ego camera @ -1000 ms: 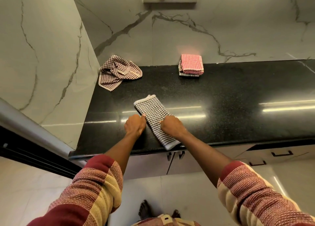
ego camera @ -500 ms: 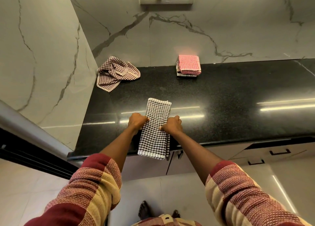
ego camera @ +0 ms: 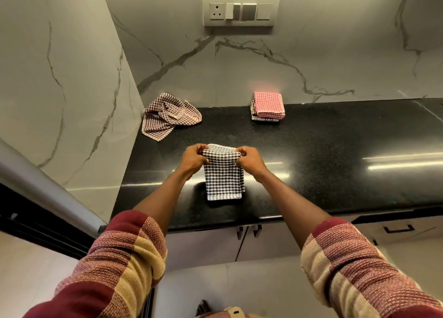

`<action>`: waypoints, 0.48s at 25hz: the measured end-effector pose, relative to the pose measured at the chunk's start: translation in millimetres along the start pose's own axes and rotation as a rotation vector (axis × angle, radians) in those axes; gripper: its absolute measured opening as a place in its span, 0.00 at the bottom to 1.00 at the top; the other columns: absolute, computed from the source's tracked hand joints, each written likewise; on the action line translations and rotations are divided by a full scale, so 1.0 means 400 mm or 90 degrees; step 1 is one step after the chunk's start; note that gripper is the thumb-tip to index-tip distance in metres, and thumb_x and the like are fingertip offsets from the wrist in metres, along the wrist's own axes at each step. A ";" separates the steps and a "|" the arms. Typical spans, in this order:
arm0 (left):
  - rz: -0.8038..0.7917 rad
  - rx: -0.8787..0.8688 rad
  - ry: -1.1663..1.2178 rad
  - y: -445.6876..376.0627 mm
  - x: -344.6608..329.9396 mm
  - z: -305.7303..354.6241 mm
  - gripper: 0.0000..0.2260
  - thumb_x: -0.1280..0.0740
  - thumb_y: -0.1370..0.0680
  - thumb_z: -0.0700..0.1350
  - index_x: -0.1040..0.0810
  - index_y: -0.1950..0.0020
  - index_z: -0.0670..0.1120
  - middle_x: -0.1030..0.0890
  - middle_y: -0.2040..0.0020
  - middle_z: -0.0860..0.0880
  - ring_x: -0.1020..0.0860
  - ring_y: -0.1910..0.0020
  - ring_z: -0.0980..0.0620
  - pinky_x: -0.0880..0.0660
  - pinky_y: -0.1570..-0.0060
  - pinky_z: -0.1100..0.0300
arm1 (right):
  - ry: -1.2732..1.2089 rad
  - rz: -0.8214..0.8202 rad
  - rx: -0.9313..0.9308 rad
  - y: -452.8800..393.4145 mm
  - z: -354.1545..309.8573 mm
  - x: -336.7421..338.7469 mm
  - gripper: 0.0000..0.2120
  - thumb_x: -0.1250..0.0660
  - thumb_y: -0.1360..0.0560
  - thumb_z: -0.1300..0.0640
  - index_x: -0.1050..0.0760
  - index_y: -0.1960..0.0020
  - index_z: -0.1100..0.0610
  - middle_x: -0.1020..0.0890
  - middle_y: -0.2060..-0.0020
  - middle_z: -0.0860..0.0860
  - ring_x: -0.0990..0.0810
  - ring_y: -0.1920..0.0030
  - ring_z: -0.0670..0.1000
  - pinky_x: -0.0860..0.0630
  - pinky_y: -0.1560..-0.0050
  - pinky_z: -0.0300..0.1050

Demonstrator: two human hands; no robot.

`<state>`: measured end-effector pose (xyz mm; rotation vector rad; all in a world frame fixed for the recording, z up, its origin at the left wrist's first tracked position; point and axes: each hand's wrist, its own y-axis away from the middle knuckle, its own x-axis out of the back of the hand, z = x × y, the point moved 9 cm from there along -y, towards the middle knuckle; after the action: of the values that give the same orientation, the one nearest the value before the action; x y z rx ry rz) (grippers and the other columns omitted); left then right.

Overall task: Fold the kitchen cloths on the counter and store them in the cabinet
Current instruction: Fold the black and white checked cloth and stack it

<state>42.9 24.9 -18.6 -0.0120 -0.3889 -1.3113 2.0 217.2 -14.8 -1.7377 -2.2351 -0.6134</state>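
1. Cloth point(ego camera: 223, 173) lies on the worktop point(ego camera: 323, 150), long axis running from our fingers back toward us.
2. Left hand point(ego camera: 191, 159) and right hand point(ego camera: 250, 159) pinch its far corners, equally near.

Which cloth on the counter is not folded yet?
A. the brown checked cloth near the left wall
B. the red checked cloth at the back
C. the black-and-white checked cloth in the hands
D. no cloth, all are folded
A: the brown checked cloth lies crumpled by the left wall, while the red checked cloth sits folded on a small stack and both hands pinch the already doubled black-and-white cloth.
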 end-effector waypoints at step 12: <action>0.091 -0.149 0.026 -0.171 0.008 0.223 0.07 0.37 0.21 0.41 0.29 0.44 0.42 0.23 0.48 0.42 0.24 0.51 0.48 0.24 0.50 0.52 | -0.285 0.004 -0.018 -0.135 -0.100 0.089 0.21 0.33 0.25 0.51 0.31 0.37 0.60 0.20 0.43 0.60 0.19 0.45 0.59 0.22 0.42 0.58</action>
<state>-45.1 23.9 51.4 -0.2065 -0.1946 -1.2078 -61.8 218.2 26.4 -2.0608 -2.5096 -0.2713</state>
